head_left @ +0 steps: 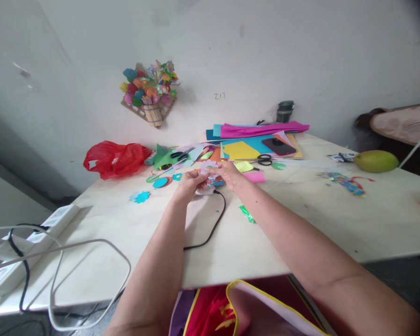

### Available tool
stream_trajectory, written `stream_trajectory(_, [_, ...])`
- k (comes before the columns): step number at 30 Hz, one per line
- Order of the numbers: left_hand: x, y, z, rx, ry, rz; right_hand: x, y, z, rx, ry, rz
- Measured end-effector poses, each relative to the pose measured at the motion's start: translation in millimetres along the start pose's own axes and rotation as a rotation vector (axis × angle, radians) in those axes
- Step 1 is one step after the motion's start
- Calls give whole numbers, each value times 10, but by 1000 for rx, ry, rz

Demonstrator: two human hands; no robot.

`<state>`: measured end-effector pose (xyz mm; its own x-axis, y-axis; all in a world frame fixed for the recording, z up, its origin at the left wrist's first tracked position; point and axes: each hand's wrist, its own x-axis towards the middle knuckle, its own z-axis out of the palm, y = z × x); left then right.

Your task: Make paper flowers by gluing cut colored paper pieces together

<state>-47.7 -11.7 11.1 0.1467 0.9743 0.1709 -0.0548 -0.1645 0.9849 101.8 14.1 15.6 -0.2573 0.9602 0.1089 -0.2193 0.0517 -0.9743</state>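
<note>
My left hand [191,183] and my right hand [227,174] meet over the middle of the pale table [301,219]. Together they pinch a small lilac paper flower cut-out [209,165] between their fingertips. Blue paper pieces [217,183] lie just under the hands. A black cable [213,224] runs from beneath my hands toward the table's near edge. Black scissors [265,160] lie just right of my right hand, a second pair [179,157] left of it on green paper.
Coloured paper sheets [252,140] with a dark phone [278,146] are stacked at the back. A red plastic bag [115,158] lies back left, a green mango [375,161] far right. A power strip with cables [28,242] sits at the left. A paper bouquet [150,91] hangs on the wall.
</note>
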Motion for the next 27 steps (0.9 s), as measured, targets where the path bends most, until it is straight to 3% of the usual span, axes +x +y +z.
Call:
stream_trajectory(14, [1, -12, 13, 55, -24, 15, -28, -15, 13, -19, -23, -17])
stream_trajectory(18, [3, -24, 34, 65, -45, 16, -24, -15, 14, -35, 45, -21])
stream_trajectory(27, [-14, 31, 29, 116, 33, 103, -34, -33, 27, 3, 92, -24])
